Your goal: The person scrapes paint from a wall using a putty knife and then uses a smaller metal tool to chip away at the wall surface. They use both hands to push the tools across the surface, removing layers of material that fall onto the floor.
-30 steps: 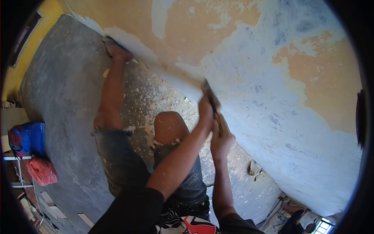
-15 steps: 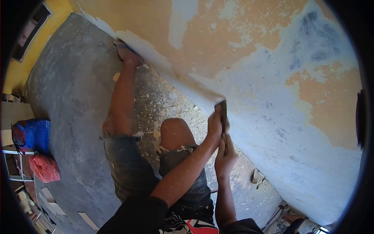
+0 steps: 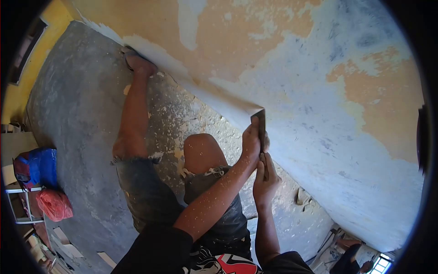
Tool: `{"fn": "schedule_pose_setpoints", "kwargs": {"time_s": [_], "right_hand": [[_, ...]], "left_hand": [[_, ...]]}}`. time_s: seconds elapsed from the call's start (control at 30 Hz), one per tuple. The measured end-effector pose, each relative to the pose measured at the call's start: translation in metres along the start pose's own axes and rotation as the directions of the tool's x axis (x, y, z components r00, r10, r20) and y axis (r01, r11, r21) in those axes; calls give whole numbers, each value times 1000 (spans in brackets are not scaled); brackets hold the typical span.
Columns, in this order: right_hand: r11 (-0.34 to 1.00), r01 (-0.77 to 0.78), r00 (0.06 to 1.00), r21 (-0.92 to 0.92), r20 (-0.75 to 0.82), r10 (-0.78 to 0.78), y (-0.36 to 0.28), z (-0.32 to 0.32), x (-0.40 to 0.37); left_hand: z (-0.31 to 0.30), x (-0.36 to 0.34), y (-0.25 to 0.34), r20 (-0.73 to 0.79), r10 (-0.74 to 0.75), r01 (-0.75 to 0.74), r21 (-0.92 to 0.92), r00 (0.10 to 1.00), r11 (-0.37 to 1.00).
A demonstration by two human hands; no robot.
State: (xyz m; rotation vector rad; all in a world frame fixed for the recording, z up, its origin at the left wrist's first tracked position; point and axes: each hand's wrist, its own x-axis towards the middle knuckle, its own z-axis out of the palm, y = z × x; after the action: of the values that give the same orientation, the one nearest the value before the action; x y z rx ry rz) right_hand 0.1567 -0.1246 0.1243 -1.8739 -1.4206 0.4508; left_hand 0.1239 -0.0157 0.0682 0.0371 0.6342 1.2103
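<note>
A scraper (image 3: 262, 130) with a dark flat blade stands against the lower wall (image 3: 310, 137), its top end touching the pale, stripped surface. My left hand (image 3: 252, 141) is closed around the upper part of the scraper, near the blade. Just below it, my right hand (image 3: 266, 185) grips the handle, and the fingers hide most of it. Loose flakes and pale dust (image 3: 200, 116) cover the floor along the foot of the wall. The wall carries patches of peeling orange paint (image 3: 378, 100).
My bent knee (image 3: 205, 153) and outstretched leg (image 3: 134, 114) lie left of the hands. Across the grey floor (image 3: 82, 109) are a blue bag (image 3: 43, 166) and a red plastic bag (image 3: 54, 204). Another person (image 3: 349, 260) is at the lower right.
The view has shifted slightly, showing more of the other person at lower right. Both hands keep their grip on the scraper, which sits slightly higher in view, still against the wall.
</note>
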Motion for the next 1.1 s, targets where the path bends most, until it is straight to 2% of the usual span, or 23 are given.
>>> {"fn": "schedule_pose_setpoints", "kwargs": {"time_s": [0.03, 0.07, 0.17, 0.23, 0.27, 0.3, 0.33, 0.4, 0.47, 0.57, 0.6, 0.67, 0.7, 0.73, 0.8, 0.83, 0.87, 0.93, 0.97, 1.0, 1.07, 1.1], "right_hand": [[999, -39, 999, 26, -12, 39, 3, 9, 3], [998, -53, 998, 27, -31, 53, 10, 18, 1], [998, -64, 998, 16, -5, 65, 6, 4, -10], [997, 72, 997, 1, -30, -72, 10, -9, -6], [995, 97, 994, 17, -49, -96, 5, -1, 8], [994, 105, 994, 7, -35, -105, -3, 8, 22], [996, 85, 996, -19, -13, -85, -8, 14, 28], [999, 5, 996, 41, 94, -9, -36, 24, 42], [997, 73, 997, 37, 29, -74, -15, 22, 12], [995, 99, 993, 23, -68, -97, 23, 9, 0], [996, 92, 994, 21, -67, -90, 11, 13, 10], [999, 27, 999, 27, 29, -28, -27, 23, 37], [996, 52, 998, 69, 42, -54, -31, 24, 31], [996, 52, 998, 71, 39, -55, -22, 20, 18], [995, 104, 994, 8, -41, -104, -7, 9, 4], [996, 87, 995, -13, -39, -88, -7, 8, 10], [996, 84, 996, -16, -36, -84, -6, 14, 15], [996, 48, 999, 76, 19, -50, -27, 33, 40], [986, 137, 988, 95, 62, -143, -23, 40, 38], [986, 127, 990, 106, 52, -133, -21, 43, 30], [989, -116, 947, 91, 311, 82, -15, 41, 12], [961, -170, 913, 217, 402, 71, -1, 47, 9]], "left_hand": [[4, 5, 8, -62, -19, 22, 41, 998, 999], [3, 7, 13, -60, 59, -49, 156, 996, 987], [1, -6, 9, -59, 17, -11, 110, 998, 994], [8, -7, -7, -61, 10, -4, 106, 998, 994], [6, 4, -18, -143, -20, 26, 46, 990, 999], [6, 15, 1, -61, 61, -61, 7, 996, 998], [0, 28, 15, -66, 40, -40, 4, 997, 999], [-15, 52, 42, -43, 146, -151, -126, 988, 981], [-14, 27, 31, -151, 161, -132, 186, 975, 974], [21, 15, 28, -112, 144, -126, 151, 983, 980], [23, 11, 23, -111, 109, -94, 133, 988, 987], [-2, 36, 40, -102, 64, -68, -37, 993, 997], [-21, 39, 38, 24, 109, -111, 87, 994, 990], [-17, 28, 33, 26, 110, -112, 89, 994, 990], [3, 1, 15, -122, 16, -2, 113, 992, 994], [8, 2, 14, -87, 75, -61, 153, 993, 986], [4, 12, 19, -92, 71, -57, 151, 993, 987], [4, 35, 54, -156, 203, -189, 102, 967, 977], [-8, 35, 60, -122, 277, -251, 193, 953, 949], [-12, 25, 68, -99, 288, -258, 241, 953, 936], [-31, 9, 69, -56, 289, -261, 292, 956, 920], [-29, 8, 74, -46, 282, -256, 299, 958, 919]]}}
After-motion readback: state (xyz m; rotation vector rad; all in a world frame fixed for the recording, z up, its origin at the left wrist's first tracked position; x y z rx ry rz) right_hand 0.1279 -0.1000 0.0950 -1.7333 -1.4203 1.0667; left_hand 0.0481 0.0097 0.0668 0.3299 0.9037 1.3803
